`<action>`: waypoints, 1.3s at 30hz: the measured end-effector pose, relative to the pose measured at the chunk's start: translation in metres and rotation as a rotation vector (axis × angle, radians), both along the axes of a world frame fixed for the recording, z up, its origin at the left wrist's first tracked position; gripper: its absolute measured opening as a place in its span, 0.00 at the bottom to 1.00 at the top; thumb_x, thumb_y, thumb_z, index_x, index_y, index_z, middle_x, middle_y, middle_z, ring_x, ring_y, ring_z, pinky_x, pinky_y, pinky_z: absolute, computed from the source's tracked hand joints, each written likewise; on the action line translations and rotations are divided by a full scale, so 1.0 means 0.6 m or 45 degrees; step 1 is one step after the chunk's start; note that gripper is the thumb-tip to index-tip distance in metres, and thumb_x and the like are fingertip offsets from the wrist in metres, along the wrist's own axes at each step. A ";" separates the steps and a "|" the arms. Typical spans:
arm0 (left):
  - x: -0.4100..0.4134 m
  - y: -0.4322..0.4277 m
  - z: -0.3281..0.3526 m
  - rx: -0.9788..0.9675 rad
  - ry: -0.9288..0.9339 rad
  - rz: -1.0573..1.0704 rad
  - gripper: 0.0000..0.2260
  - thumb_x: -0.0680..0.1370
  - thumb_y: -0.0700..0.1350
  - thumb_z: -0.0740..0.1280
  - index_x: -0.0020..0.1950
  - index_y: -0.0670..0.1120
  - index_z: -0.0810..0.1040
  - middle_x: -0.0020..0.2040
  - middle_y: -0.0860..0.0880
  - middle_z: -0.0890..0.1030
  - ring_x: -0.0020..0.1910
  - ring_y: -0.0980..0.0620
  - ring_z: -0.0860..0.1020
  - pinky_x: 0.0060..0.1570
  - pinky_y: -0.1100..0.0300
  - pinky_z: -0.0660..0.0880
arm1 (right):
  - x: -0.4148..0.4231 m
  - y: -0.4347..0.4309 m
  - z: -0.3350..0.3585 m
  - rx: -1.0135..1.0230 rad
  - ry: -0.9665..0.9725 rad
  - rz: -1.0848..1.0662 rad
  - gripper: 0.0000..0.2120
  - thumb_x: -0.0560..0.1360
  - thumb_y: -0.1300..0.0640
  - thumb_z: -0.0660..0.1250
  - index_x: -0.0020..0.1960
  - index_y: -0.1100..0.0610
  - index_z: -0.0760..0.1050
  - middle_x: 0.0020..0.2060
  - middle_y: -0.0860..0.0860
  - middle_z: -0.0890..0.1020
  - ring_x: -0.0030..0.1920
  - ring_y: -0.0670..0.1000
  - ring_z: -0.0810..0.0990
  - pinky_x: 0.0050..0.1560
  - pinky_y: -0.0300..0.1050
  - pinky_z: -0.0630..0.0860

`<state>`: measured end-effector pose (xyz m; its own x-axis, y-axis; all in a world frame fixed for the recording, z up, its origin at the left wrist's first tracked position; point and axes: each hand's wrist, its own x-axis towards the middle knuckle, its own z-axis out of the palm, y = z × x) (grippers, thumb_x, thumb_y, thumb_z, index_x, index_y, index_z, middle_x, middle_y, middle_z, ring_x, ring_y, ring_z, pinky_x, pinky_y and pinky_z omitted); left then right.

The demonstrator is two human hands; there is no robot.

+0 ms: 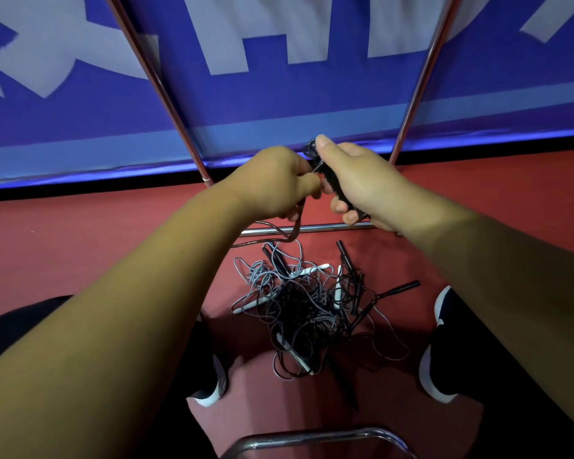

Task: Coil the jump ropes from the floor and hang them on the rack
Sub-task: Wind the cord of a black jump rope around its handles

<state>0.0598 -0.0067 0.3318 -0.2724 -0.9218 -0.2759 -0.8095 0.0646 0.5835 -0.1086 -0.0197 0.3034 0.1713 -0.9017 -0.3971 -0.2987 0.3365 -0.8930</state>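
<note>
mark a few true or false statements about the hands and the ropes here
1. The right hand grips a black handle. True.
2. The left hand holds nothing. False: its fingers are curled round a cord that trails down toward the floor.
3. A tangled pile of ropes lies on the floor between the shoes. True.
4. Every handle in the pile is black. False: several are white, such as the white handle at its left edge.
</note>
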 end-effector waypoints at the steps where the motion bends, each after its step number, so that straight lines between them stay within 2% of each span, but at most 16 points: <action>1: 0.000 0.002 0.000 0.069 0.124 0.042 0.13 0.84 0.49 0.65 0.46 0.46 0.85 0.28 0.50 0.81 0.28 0.51 0.79 0.33 0.63 0.75 | -0.001 -0.001 0.003 -0.027 -0.002 -0.007 0.23 0.85 0.34 0.57 0.54 0.54 0.75 0.39 0.55 0.79 0.26 0.51 0.72 0.27 0.41 0.67; 4: 0.012 -0.004 -0.002 0.263 0.576 0.070 0.16 0.87 0.52 0.62 0.51 0.42 0.83 0.35 0.53 0.81 0.36 0.52 0.77 0.37 0.62 0.74 | -0.007 -0.007 0.012 -0.062 -0.084 -0.024 0.22 0.86 0.35 0.56 0.53 0.53 0.75 0.40 0.56 0.80 0.26 0.51 0.71 0.29 0.40 0.67; 7: 0.029 -0.012 -0.007 0.570 1.012 0.027 0.14 0.88 0.42 0.56 0.64 0.38 0.78 0.57 0.42 0.86 0.58 0.47 0.82 0.52 0.58 0.76 | -0.017 -0.009 0.025 -0.073 -0.157 0.020 0.21 0.85 0.34 0.57 0.53 0.52 0.74 0.34 0.52 0.78 0.26 0.50 0.70 0.29 0.40 0.66; 10: 0.038 -0.009 -0.002 0.777 1.137 -0.127 0.15 0.85 0.32 0.56 0.69 0.34 0.73 0.63 0.36 0.83 0.66 0.41 0.81 0.65 0.55 0.77 | -0.029 -0.011 0.036 -0.137 -0.075 0.101 0.21 0.85 0.34 0.58 0.54 0.51 0.75 0.34 0.50 0.78 0.26 0.49 0.70 0.29 0.41 0.69; 13: 0.036 -0.005 0.005 0.714 0.860 -0.165 0.10 0.83 0.31 0.62 0.61 0.38 0.79 0.58 0.40 0.86 0.61 0.43 0.84 0.56 0.57 0.78 | -0.034 -0.008 0.044 -0.164 -0.013 0.205 0.20 0.86 0.36 0.58 0.54 0.53 0.74 0.41 0.54 0.78 0.27 0.50 0.70 0.28 0.41 0.67; 16: 0.030 -0.005 0.010 0.579 0.554 -0.090 0.05 0.80 0.35 0.71 0.56 0.38 0.82 0.49 0.40 0.88 0.45 0.48 0.87 0.40 0.62 0.76 | -0.035 -0.006 0.045 -0.133 0.067 0.251 0.22 0.86 0.36 0.59 0.57 0.55 0.74 0.42 0.54 0.78 0.26 0.49 0.71 0.27 0.41 0.67; 18: 0.025 -0.007 0.007 0.433 0.368 0.014 0.05 0.78 0.36 0.74 0.53 0.38 0.82 0.44 0.38 0.87 0.37 0.48 0.85 0.39 0.57 0.81 | -0.033 -0.004 0.040 -0.079 0.084 0.247 0.24 0.85 0.36 0.59 0.59 0.57 0.75 0.43 0.54 0.78 0.26 0.49 0.70 0.27 0.40 0.66; 20: 0.016 -0.005 -0.001 0.299 0.320 0.175 0.04 0.80 0.37 0.73 0.51 0.40 0.78 0.45 0.36 0.85 0.38 0.44 0.87 0.41 0.48 0.85 | -0.031 -0.002 0.036 0.014 0.007 0.187 0.25 0.85 0.36 0.60 0.60 0.58 0.75 0.42 0.54 0.77 0.26 0.49 0.69 0.27 0.39 0.64; 22: 0.003 -0.002 -0.010 0.160 0.355 0.300 0.06 0.82 0.39 0.70 0.53 0.41 0.73 0.46 0.36 0.82 0.37 0.42 0.87 0.37 0.44 0.85 | -0.029 -0.003 0.035 0.122 -0.168 0.086 0.24 0.85 0.36 0.61 0.57 0.58 0.74 0.39 0.54 0.77 0.26 0.49 0.68 0.27 0.38 0.62; 24: -0.007 0.000 -0.013 0.091 0.517 0.376 0.07 0.84 0.40 0.68 0.55 0.40 0.71 0.48 0.34 0.82 0.39 0.43 0.88 0.36 0.46 0.85 | -0.029 -0.009 0.037 0.220 -0.361 -0.007 0.24 0.84 0.35 0.61 0.56 0.58 0.72 0.37 0.54 0.77 0.26 0.49 0.67 0.25 0.38 0.61; 27: -0.005 -0.009 -0.009 0.104 0.876 0.428 0.05 0.85 0.42 0.66 0.54 0.42 0.72 0.43 0.41 0.82 0.40 0.47 0.86 0.47 0.47 0.85 | -0.032 -0.020 0.041 0.304 -0.547 -0.086 0.24 0.84 0.34 0.60 0.59 0.55 0.70 0.35 0.52 0.76 0.26 0.49 0.66 0.23 0.37 0.59; 28: -0.001 -0.012 -0.004 0.130 0.986 0.410 0.05 0.85 0.43 0.66 0.52 0.42 0.73 0.40 0.44 0.80 0.37 0.49 0.83 0.48 0.48 0.84 | -0.032 -0.022 0.041 0.322 -0.583 -0.092 0.24 0.84 0.33 0.60 0.60 0.55 0.70 0.35 0.52 0.76 0.26 0.48 0.66 0.22 0.38 0.59; 30: 0.002 -0.014 0.008 0.188 1.221 0.341 0.09 0.86 0.44 0.64 0.47 0.44 0.73 0.38 0.46 0.74 0.29 0.54 0.72 0.40 0.55 0.78 | -0.033 -0.024 0.042 0.332 -0.631 -0.078 0.24 0.83 0.32 0.60 0.61 0.54 0.70 0.35 0.52 0.75 0.26 0.48 0.66 0.21 0.38 0.59; 33: 0.001 -0.009 0.028 0.330 1.498 0.278 0.09 0.87 0.43 0.59 0.50 0.43 0.75 0.40 0.48 0.73 0.29 0.56 0.63 0.35 0.59 0.67 | -0.036 -0.026 0.046 0.310 -0.695 -0.066 0.24 0.84 0.32 0.59 0.61 0.54 0.69 0.35 0.51 0.74 0.26 0.47 0.65 0.21 0.38 0.59; 36: 0.012 -0.008 0.031 0.381 1.501 0.132 0.08 0.86 0.37 0.58 0.55 0.42 0.77 0.43 0.49 0.77 0.33 0.56 0.65 0.38 0.59 0.66 | -0.045 -0.030 0.054 0.271 -0.693 -0.078 0.23 0.84 0.33 0.59 0.59 0.54 0.69 0.35 0.51 0.74 0.26 0.47 0.64 0.22 0.38 0.58; 39: 0.025 -0.004 0.027 0.425 1.303 -0.046 0.03 0.82 0.38 0.66 0.51 0.44 0.79 0.43 0.49 0.84 0.36 0.53 0.70 0.41 0.60 0.71 | -0.054 -0.030 0.062 0.220 -0.635 -0.043 0.23 0.84 0.34 0.60 0.54 0.55 0.70 0.36 0.52 0.75 0.26 0.48 0.65 0.22 0.38 0.59</action>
<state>0.0750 -0.0091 0.3479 -0.5421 -0.8290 -0.1375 0.0723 -0.2091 0.9752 -0.1407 -0.0378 0.3405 0.3495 -0.8386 -0.4180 0.1619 0.4934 -0.8546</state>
